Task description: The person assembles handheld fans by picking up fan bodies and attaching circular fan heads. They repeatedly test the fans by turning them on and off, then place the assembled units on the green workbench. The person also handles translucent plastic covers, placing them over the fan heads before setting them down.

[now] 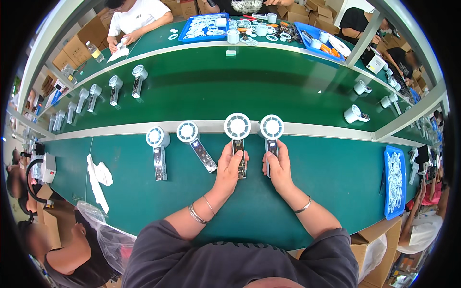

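My left hand [231, 163] is closed around the handle of a white handheld fan [237, 126], thumb on the dark circuit board in the handle. Beside it on the right, my right hand [279, 168] grips a second handheld fan [272, 127] of the same kind, with its thumb on the board. Both fans point their round heads away from me, near the shelf edge. To the left of my hands, two similar fans lie on the green table: a tilted one [188, 131] and a straighter one [155, 137], their boards showing.
A blue tray of clear round parts [387, 192] lies at the right. White cloth strips [97, 185] lie at the left. A green conveyor belt [211, 86] beyond the metal rail [336, 134] carries several fans. Other people work around, one in a white shirt [137, 19].
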### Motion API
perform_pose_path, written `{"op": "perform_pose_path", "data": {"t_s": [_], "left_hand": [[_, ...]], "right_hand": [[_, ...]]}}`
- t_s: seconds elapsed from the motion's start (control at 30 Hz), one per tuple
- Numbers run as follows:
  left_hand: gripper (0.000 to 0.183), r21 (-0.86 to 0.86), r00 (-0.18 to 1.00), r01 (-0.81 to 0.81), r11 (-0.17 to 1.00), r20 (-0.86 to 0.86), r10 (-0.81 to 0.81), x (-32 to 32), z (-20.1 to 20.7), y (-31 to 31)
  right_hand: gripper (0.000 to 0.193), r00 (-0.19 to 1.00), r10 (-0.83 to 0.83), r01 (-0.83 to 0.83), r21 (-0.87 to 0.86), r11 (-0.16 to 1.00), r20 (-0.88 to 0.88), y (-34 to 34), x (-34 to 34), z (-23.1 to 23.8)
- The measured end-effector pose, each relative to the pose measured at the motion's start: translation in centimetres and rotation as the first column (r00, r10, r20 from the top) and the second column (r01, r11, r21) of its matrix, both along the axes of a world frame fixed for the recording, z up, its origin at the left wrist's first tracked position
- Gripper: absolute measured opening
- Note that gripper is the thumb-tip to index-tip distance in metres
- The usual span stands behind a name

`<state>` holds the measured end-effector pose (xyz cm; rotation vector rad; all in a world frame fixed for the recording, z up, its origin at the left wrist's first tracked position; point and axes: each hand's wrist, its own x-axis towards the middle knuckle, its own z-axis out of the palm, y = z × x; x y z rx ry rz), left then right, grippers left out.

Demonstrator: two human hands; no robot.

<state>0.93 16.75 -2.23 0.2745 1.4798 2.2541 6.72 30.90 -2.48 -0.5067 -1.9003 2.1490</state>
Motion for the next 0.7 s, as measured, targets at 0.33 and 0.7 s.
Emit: {"op": "perform_pose_path", "data": {"t_s": [0.33,0.7], "left_hand": [[0.023,-0.008,0.997,-0.002,1.0,-0.076,0.001,-0.13,-0.29,0.04],[0.026,0.001,1.0,-0.01,1.0,-0.029,0.01,-0.23,-0.23,0.17]], "right_hand": [[0.044,1.0,-0.009,0.01,0.008,1.0,-0.028,-0.09,0.13,0.27],[0.045,0.999,-0.002,0.002,0.003,1.0,-0.032,0.04,-0.01,0.02]]}}
